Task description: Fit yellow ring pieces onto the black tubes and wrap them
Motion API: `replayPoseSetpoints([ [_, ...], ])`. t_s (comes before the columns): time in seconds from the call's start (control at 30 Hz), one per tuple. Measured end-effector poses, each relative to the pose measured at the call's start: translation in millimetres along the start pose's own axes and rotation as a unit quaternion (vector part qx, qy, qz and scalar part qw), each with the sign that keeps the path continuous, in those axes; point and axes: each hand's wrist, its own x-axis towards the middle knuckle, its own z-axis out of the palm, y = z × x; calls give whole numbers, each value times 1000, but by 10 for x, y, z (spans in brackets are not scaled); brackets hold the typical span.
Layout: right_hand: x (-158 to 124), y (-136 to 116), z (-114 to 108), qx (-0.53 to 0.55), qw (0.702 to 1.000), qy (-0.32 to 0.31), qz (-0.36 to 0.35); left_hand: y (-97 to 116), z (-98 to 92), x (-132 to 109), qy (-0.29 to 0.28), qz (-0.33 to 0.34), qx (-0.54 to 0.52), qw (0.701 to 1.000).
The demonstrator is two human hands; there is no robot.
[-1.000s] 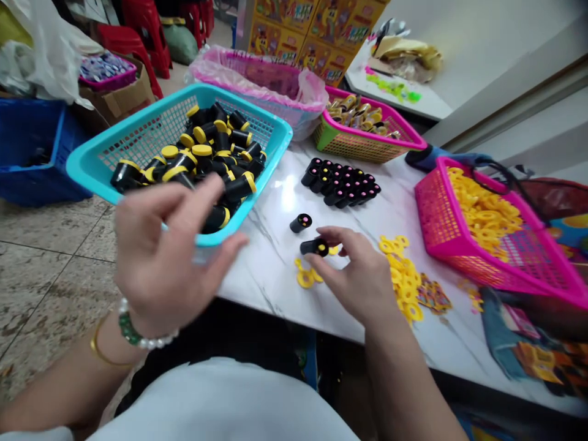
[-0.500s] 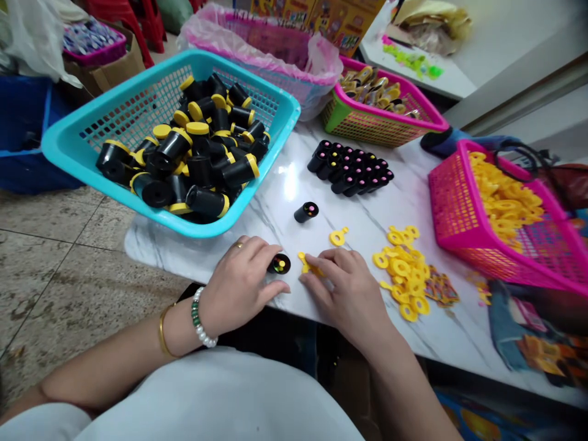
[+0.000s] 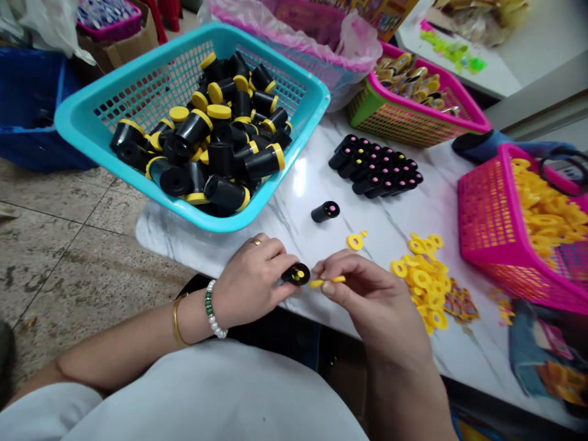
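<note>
White marble tabletop [image 3: 294, 184] w/ baskets, tiled floor beside. Left hand [image 3: 250, 282] grips black tube [image 3: 296, 274]; right hand [image 3: 372, 297] pinches yellow ring [image 3: 327, 282] next to it.

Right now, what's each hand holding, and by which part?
Left hand holds a black tube by its side wall, open end facing the camera. Right hand pinches a yellow cap by its edge, just beside the tube's mouth.

Before me: one teal basket [image 3: 219, 224], three pink-rimmed baskets [image 3: 487, 214]; two loose tubes: held tube [image 3: 296, 274], lying tube [image 3: 325, 211]; two loose rings: held ring [image 3: 327, 282], lying ring [image 3: 354, 241]; one ring heap [image 3: 425, 285].
</note>
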Motion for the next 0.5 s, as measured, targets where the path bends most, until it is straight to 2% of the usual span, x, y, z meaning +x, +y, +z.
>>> replayPoseSetpoints([
  [0.07, 1, 5, 35, -55, 998, 22, -17, -2, 1, -1, 0, 0, 0, 1000],
  [0.13, -10, 20, 61, -79, 996, 30, 1, -5, -3, -5, -3, 2, -3, 1000],
  [0.3, -10, 25, 124, -5, 993, 25, 118, -16, -15, -7, -13, 4, -11, 1000],
  [0.4, 32, 8, 141, -7, 991, 46, 127, -21, -16, -3, -15, 0, -9, 1000],
  [0.5, 66, 23, 123, -10, 988, 32, 149, -21, -12, -1, -18, 0, 1, 1000],
])
